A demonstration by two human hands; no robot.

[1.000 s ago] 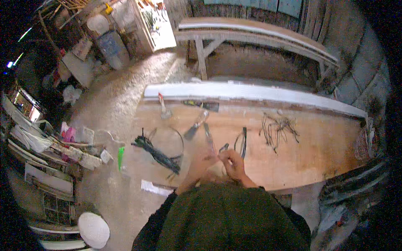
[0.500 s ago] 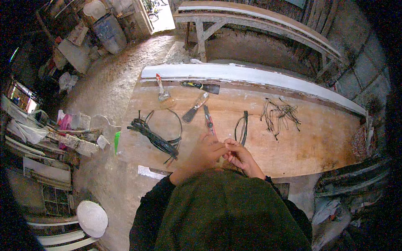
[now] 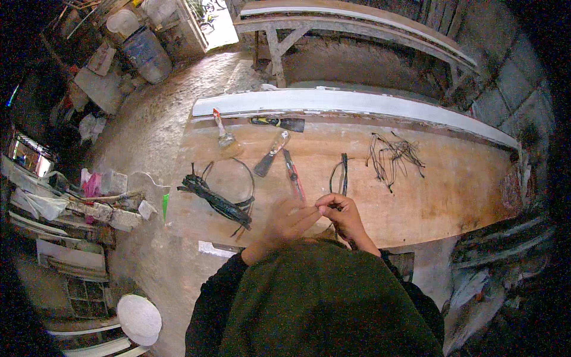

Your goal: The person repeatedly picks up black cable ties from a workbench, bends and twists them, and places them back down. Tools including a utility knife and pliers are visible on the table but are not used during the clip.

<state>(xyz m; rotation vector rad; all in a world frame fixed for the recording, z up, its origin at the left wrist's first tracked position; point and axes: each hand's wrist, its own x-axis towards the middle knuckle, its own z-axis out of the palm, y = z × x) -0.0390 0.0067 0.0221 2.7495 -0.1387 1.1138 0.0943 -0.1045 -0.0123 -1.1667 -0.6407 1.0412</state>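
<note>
My right hand is closed in a pinch, thumb against fingertips; whatever sits in the pinch is too small to make out. Against those fingertips comes my left hand, smeared by motion, so its grip is unclear. Just beyond the hands on the wooden board lies a utility knife with red on its handle. Close to the right hand is a narrow loop of black cord. A thick bundle of black cord rests left of my left hand, and thin tangled cords lie farther right.
Two putty knives, one light-handled and one dark-handled, and a paintbrush lie toward the board's far side. A long white plank runs along that edge. Behind stands a wooden bench; clutter fills the left.
The whole view has shifted slightly. My right hand's fingers have drawn into a tighter pinch, while the left hand has moved and blurred more. The tools and cords on the board lie as before.
</note>
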